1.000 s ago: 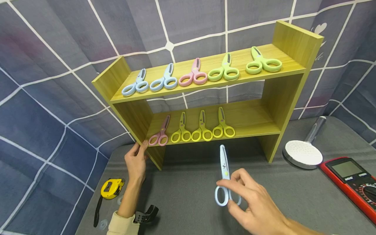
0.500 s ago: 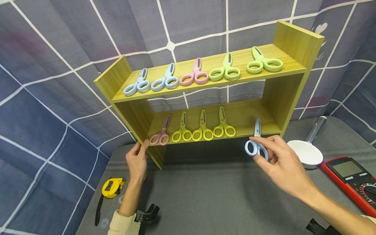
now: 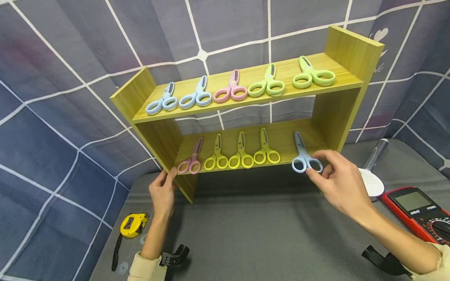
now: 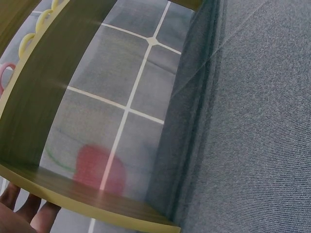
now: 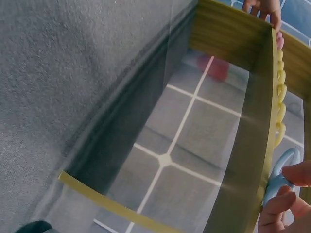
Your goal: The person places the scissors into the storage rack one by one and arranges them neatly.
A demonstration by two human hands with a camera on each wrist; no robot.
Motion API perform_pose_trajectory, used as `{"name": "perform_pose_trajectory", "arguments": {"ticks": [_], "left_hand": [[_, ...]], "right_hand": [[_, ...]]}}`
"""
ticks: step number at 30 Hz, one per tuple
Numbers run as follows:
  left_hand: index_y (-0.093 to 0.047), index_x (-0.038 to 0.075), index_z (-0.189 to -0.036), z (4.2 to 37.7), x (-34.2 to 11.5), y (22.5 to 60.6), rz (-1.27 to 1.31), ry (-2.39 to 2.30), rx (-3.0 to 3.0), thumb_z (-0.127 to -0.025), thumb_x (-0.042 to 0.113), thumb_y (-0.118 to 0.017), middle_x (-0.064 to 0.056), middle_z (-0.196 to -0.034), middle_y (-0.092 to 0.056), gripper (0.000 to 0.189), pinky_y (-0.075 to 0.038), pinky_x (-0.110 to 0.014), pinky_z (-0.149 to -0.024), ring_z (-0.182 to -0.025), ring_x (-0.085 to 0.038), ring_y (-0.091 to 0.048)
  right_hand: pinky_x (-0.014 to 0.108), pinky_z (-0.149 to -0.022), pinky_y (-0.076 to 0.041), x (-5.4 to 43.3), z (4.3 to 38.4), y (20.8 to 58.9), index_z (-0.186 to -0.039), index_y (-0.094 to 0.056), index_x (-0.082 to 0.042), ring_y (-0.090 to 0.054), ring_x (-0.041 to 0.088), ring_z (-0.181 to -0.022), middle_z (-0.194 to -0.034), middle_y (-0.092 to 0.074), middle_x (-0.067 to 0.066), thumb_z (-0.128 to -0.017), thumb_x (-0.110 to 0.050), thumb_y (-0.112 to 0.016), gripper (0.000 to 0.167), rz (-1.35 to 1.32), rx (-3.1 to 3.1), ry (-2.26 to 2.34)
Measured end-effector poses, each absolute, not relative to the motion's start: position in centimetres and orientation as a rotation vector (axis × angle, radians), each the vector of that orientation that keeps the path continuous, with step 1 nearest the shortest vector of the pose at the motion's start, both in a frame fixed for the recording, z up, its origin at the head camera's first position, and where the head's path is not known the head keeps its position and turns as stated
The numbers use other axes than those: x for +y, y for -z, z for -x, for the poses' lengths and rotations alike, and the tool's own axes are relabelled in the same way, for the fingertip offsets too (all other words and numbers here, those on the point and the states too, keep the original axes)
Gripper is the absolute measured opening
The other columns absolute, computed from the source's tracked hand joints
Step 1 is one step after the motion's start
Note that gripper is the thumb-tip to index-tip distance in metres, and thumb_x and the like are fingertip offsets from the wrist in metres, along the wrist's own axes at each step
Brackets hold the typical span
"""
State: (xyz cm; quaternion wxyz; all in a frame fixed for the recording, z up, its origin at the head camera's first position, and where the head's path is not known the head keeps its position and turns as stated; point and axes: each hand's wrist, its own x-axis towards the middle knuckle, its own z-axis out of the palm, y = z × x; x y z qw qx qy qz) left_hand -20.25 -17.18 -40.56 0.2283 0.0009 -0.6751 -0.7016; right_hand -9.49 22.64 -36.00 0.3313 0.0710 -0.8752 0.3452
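Observation:
My right hand pinches one handle loop of a pair of light blue scissors, whose blades lie over the right part of the lower shelf with the loops at its front edge. To their left on that shelf lie several yellow scissors and one pink pair. My left hand grips the left side panel of the wooden rack at the lower shelf's corner; in the left wrist view its fingers curl at the panel's edge.
Blue, pink and green scissors line the upper shelf. A yellow tape measure lies at left on the grey cloth. At right are a shower head and a red multimeter. A tile-patterned curtain hangs behind.
My right hand has carried the light blue scissors up and right from in front of the rack onto the lower shelf's right part. The left hand has stayed on the side panel.

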Motion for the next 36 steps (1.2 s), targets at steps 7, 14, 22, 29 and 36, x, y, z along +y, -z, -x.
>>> {"name": "perform_pose_trajectory", "arguments": {"ticks": [7,14,22,29,36], "left_hand": [[-0.069,0.0,-0.123,20.1,-17.1,40.5,-0.008,1.922,-1.867,-0.095,0.019,-0.069,0.007,-0.099,-0.073,0.033,-0.046,-0.023,-0.057,-0.082,-0.009,-0.056],[-0.068,0.0,-0.123,20.1,-17.1,40.7,-0.007,1.939,-1.859,-0.095,0.017,-0.069,0.006,-0.099,-0.073,0.032,-0.047,-0.024,-0.057,-0.081,-0.009,-0.056],[-0.069,0.0,-0.122,20.2,-17.4,40.9,-0.001,1.914,-1.877,-0.095,0.019,-0.068,0.007,-0.098,-0.073,0.033,-0.047,-0.024,-0.058,-0.082,-0.01,-0.057],[-0.061,0.008,-0.136,19.5,-17.8,40.5,0.026,1.941,-2.02,-0.099,0.025,-0.063,-0.003,-0.122,-0.066,0.04,-0.053,-0.028,-0.076,-0.103,-0.014,-0.06],[-0.04,0.005,-0.15,16.6,-18.4,40.5,0.13,1.622,-2.469,-0.103,0.034,-0.054,-0.019,-0.147,-0.044,0.057,-0.035,-0.049,-0.108,-0.134,-0.031,-0.041]], "right_hand": [[0.032,-0.051,-0.034,23.2,11.1,35.6,-0.111,-0.069,-0.007,-0.046,0.006,-0.051,-0.073,-0.057,-0.001,-0.081,-0.008,-0.078,0.03,-0.165,-2.324,-0.823],[0.038,-0.055,-0.035,23.4,12.0,35.4,-0.114,-0.07,-0.009,-0.046,0.013,-0.054,-0.063,-0.054,-0.003,-0.084,-0.013,-0.073,0.031,-0.152,-2.379,-0.796],[0.037,-0.053,-0.034,23.2,12.2,35.6,-0.125,-0.067,-0.01,-0.044,0.011,-0.052,-0.057,-0.048,-0.007,-0.089,-0.019,-0.068,0.037,-0.164,-2.42,-0.797],[0.031,-0.053,-0.04,22.5,10.5,36.7,-0.126,-0.066,-0.006,-0.049,0.002,-0.06,-0.126,-0.06,0.011,-0.083,-0.01,-0.072,0.043,-0.277,-2.308,-0.803],[0.015,-0.081,-0.043,21.1,6.9,38.9,-0.128,-0.064,-0.01,-0.063,0.015,-0.091,-0.142,-0.051,0.009,-0.08,-0.008,-0.074,0.049,-0.51,-2.257,-0.778]]}}
